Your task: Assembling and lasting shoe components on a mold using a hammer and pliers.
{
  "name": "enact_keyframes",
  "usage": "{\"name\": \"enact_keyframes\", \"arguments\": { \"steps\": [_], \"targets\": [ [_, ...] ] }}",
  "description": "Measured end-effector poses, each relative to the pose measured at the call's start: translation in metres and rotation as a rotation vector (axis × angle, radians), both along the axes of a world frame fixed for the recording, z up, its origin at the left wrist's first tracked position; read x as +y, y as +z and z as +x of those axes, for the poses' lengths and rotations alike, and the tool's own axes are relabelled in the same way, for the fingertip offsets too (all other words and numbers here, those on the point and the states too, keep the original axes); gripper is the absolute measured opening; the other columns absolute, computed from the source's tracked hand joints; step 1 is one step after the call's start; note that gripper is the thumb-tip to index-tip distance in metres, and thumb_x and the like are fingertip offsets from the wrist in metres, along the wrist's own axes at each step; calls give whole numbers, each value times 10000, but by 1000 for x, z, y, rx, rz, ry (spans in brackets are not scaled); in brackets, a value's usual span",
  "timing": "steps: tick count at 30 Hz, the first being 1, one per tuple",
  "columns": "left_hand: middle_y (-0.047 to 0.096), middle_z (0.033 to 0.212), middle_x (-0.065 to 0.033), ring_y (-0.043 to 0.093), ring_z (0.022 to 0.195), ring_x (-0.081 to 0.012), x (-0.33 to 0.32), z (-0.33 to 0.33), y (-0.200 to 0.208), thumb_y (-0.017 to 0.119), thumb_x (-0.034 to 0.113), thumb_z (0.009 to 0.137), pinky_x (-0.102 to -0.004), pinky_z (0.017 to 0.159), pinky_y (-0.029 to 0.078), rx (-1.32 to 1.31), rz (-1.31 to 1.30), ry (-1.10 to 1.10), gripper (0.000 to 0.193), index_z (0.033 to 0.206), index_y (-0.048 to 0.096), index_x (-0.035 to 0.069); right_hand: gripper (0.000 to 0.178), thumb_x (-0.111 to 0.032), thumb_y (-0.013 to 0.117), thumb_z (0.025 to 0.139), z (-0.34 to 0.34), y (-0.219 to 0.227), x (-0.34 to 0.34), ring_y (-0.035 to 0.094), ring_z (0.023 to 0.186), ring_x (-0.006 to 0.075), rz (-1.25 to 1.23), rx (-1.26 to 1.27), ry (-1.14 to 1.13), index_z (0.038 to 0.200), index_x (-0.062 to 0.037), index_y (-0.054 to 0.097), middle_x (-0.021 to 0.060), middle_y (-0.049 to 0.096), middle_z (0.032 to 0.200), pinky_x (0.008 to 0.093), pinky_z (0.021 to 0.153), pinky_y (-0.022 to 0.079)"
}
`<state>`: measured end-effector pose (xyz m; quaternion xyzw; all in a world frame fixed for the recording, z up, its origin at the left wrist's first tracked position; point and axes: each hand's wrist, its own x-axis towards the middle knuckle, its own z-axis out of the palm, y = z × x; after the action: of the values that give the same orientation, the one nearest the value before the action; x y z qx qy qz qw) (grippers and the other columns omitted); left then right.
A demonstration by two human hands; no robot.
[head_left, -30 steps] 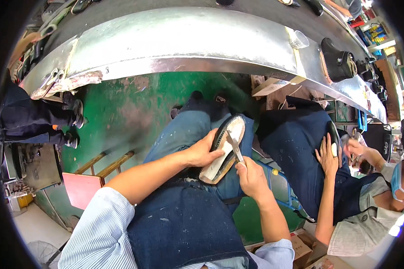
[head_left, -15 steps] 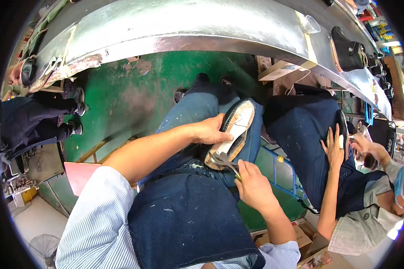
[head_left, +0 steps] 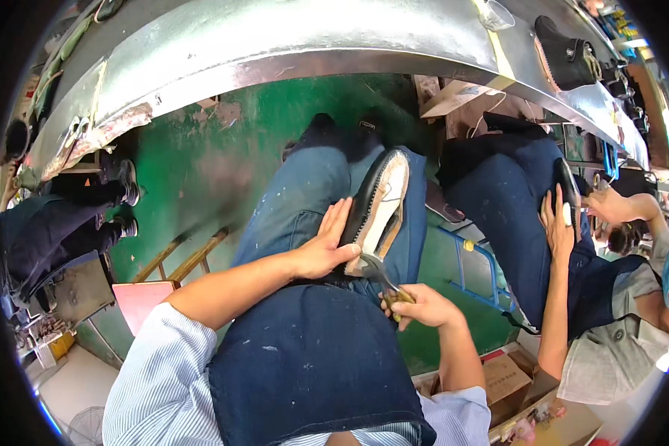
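A dark shoe (head_left: 392, 195) lies sole up across my thighs, its toe pointing away from me. The pale inside of its sole shows, with a stitched or notched edge around it. My left hand (head_left: 327, 249) holds the shoe's left side near the heel, fingers straight along the upper and thumb over the heel edge. In my right hand (head_left: 424, 306) is a pair of pincers (head_left: 379, 272) with olive-yellow handles, the fingers wrapped around the grips. Their metal jaws are at the heel end of the shoe; whether they bite the edge cannot be made out.
A long metal workbench (head_left: 290, 67) runs across the front, with a clear plastic cup (head_left: 496, 15) and black boots (head_left: 569, 56) on it. At my right sits a co-worker (head_left: 557, 245) handling another shoe. A blue metal frame (head_left: 476, 271), a pink-topped stool (head_left: 143, 301) and cardboard boxes (head_left: 505, 379) stand around me.
My left hand has slid from the middle of the sole down to the heel edge, its fingers now stretched out. The pincers and my right hand have moved slightly toward me.
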<state>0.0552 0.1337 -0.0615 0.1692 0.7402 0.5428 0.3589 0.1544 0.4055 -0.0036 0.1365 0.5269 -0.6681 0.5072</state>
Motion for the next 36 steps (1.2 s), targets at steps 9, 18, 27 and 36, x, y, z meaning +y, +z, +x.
{"name": "enact_keyframes", "arguments": {
  "steps": [9,18,27,36],
  "targets": [
    [80,1551,-292,42,1466,-427,11,-1,-7,735,246,765,-456,1195,104,240,26,55,1120,1518,-52,-13,253,-196,482,978,-25,28,-57,646,774,324,828,1061,93,1094,12,567,183,633,873,411,716,508],
    [57,1550,-292,42,1470,-404,2,-6,-10,764,273,756,-440,1198,100,174,61,4,1152,1502,-57,-38,308,-245,417,1018,-84,10,-45,632,675,254,712,784,-27,991,13,584,129,638,786,370,637,482],
    [696,1032,-111,672,882,-206,37,-117,26,629,316,911,-366,826,535,-589,344,443,419,1180,605,-4,487,-427,394,1033,-13,-30,-42,626,688,152,236,255,-687,1124,31,533,124,640,891,199,422,401],
    [231,1567,-169,344,1400,-310,-43,-59,65,584,705,785,-441,1134,313,-644,528,66,1062,1538,153,93,469,-475,392,1026,-39,-40,-48,656,807,178,-89,245,-848,1149,-50,547,112,662,1026,231,481,421]
  ]
}}
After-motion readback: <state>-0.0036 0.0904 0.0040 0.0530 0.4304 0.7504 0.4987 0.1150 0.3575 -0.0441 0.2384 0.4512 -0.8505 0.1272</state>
